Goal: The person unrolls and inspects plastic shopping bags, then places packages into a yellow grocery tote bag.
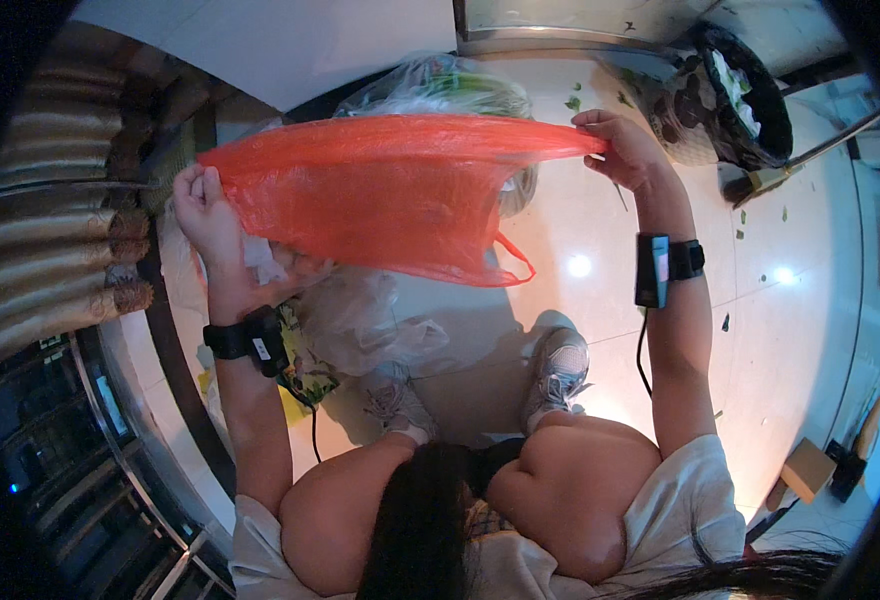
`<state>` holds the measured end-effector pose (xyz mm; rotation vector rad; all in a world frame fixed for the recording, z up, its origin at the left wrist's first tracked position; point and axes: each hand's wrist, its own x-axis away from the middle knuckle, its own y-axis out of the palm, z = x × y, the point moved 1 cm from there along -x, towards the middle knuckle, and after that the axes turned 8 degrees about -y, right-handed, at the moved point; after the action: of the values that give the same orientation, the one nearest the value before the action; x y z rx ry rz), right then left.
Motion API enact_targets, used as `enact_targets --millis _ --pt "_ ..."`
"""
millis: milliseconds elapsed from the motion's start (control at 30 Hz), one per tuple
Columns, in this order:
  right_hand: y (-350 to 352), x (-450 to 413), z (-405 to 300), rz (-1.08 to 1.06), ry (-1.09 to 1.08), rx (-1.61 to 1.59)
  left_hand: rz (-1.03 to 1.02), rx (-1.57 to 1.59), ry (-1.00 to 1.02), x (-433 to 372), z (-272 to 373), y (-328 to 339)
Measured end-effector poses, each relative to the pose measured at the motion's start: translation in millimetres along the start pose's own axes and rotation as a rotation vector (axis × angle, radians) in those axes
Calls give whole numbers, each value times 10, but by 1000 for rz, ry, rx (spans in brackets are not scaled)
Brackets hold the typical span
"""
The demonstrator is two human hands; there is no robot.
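Observation:
A thin red plastic carrier bag (380, 195) is stretched sideways between my two hands, with one handle loop hanging loose at its lower right. My left hand (207, 214) pinches the bag's left end. At the right, my right hand (623, 150) grips the narrow, drawn-out end between thumb and fingers. Behind the red bag, and partly hidden by it, a clear plastic bag of green leafy vegetables (462, 86) rests on the floor. Crumpled clear plastic bags (357, 322) lie below the red one, near my left forearm. Each forearm wears a strapped black device.
A bin with a black liner (774, 127) stands at the upper right, beside a broom (755, 184). Leaf scraps lie on the tiled floor (680, 322). A cardboard box (807, 469) is at the lower right. Furniture with gold ruffled fabric (64, 262) borders the left side.

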<state>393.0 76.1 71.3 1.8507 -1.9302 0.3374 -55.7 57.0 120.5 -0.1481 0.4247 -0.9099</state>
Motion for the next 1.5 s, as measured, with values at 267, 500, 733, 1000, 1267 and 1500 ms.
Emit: enact_targets --millis 267,500,733,1000,1267,1500 --pt "-290 -303 18 63 60 -338 -117 -110 106 -46 -104 122" --pt "851 251 -641 126 -962 673 -474 76 152 218 385 704" --pt "1637 108 -479 -417 -932 745 -887 142 -150 467 545 787" --pt "797 -212 -474 -54 -659 254 -957 -125 -264 196 157 421" --pt "563 -245 -306 57 -759 253 -652 340 -488 272 231 540" --pt "657 -189 -327 349 -962 846 -484 -50 -88 -31 -87 665"
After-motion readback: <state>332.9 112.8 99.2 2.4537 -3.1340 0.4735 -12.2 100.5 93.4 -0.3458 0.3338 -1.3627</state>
